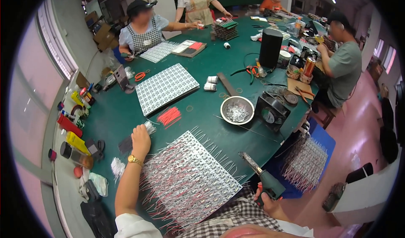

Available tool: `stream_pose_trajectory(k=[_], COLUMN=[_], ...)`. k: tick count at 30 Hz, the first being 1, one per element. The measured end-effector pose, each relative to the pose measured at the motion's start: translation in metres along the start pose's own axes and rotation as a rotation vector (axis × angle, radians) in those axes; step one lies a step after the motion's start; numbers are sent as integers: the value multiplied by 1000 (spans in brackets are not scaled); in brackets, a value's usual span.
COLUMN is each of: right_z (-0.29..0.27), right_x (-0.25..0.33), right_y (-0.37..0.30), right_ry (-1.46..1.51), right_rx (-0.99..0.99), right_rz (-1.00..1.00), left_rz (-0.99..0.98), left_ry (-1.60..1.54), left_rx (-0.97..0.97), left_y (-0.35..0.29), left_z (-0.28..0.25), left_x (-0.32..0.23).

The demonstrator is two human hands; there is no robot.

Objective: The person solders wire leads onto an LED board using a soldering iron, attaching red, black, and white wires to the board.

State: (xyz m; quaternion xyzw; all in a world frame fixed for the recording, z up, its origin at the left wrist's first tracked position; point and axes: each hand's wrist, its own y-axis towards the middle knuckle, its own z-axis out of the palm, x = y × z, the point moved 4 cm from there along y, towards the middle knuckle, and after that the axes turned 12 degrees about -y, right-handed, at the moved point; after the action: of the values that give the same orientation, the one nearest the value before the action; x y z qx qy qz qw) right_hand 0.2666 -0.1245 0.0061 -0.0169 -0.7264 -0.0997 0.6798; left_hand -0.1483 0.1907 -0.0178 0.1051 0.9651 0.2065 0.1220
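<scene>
My left hand (141, 140), a gold watch on its wrist, is closed at a small bundle of white wires (150, 128); its fingertips are partly hidden. Beside it lie a dark flat pad (125, 145) and a pile of short red wires (169, 117). In front of me, a large white panel of small circuit boards (192, 177) bristles with red and white wires. My right hand (272, 206) grips a dark green soldering gun (272, 184) by its handle, past the panel's right edge. The gun's metal tip points up and left, apart from the panel.
A bowl of silvery scraps (237, 110) stands near a black fan (272, 111). Farther back lie another board panel (166, 87) and orange-handled scissors (141, 75). Bottles (76, 142) line the left ledge. A wired panel (307, 164) rests at right. Several people work around the table.
</scene>
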Motion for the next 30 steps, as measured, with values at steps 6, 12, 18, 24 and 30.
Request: stream_pose_trajectory(k=[6, 12, 18, 24, 30], right_z=[-2, 3, 5, 11, 12], right_x=[3, 8, 5, 6, 6], right_y=[9, 12, 11, 15, 21], right_ry=[-55, -27, -21, -102, -133], right_rx=[25, 20, 38, 91, 129], right_rz=[-89, -37, -87, -74, -168], left_rz=[-14, 100, -65, -352, -321], left_ry=[53, -12, -452, -1739, -1588], left_rx=[32, 24, -24, -182, -4], left_y=[1, -3, -4, -23, -28], left_z=[0, 2, -19, 9, 12], left_x=[9, 10, 11, 1, -19])
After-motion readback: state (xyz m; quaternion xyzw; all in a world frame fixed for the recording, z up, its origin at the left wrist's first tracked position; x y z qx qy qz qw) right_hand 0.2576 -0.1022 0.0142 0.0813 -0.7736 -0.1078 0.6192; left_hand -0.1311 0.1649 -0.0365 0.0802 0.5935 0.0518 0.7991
